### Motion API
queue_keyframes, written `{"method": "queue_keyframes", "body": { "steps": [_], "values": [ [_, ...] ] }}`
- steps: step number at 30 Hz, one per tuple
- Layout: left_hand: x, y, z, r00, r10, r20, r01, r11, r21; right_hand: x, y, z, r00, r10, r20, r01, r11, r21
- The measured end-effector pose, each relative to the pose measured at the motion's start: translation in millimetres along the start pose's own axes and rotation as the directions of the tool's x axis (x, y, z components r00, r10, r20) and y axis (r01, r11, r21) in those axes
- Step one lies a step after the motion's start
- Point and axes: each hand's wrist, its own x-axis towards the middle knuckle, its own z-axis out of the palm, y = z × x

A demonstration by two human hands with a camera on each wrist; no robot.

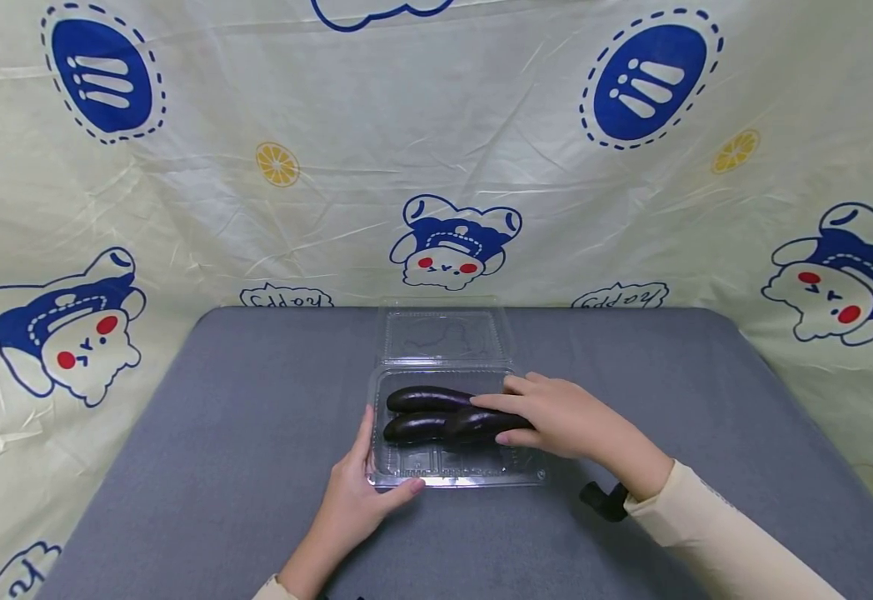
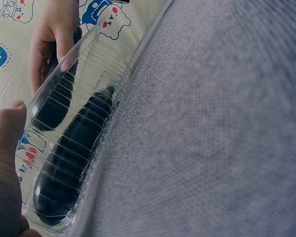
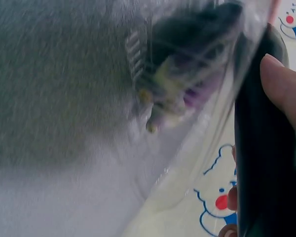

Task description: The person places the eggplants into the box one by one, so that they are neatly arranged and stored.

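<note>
A clear plastic clamshell container [image 1: 466, 482] lies on the table with two dark purple eggplants inside, a back eggplant [image 1: 425, 397] and a front eggplant [image 1: 412, 429]. My left hand [image 1: 357, 496] holds its near left corner, thumb on the front rim and fingers along the left wall. Between thumb and fingers, my right hand [image 1: 560, 417] grips a third eggplant [image 1: 480, 424] over the container's right part, above the front one. The right wrist view shows this held eggplant [image 3: 264, 138] close up; pale stem ends [image 3: 160, 89] appear blurred through the plastic.
The container's lid [image 1: 444, 336] is folded back, away from me, near the table's far edge. Grey cloth covers the table [image 1: 241, 467]. A printed curtain [image 1: 346, 167] hangs behind and on both sides. Under the right wrist is a black device [image 1: 605, 502].
</note>
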Motion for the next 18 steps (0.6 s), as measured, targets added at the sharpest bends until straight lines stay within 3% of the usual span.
{"method": "queue_keyframes", "body": {
  "steps": [12, 18],
  "values": [
    [0.1, 0.5, -1.7, 1.000, 0.001, 0.010, -0.001, 1.000, -0.013, 16.5, -18.5, 10.6, 0.995, -0.095, 0.043, 0.097, 0.995, -0.037],
    [0.9, 0.8, -1.6, 1.000, 0.003, 0.013, -0.003, 1.000, -0.008, 24.6, -25.3, 16.5, 0.989, -0.120, 0.083, 0.120, 0.993, 0.001]
  ]
}}
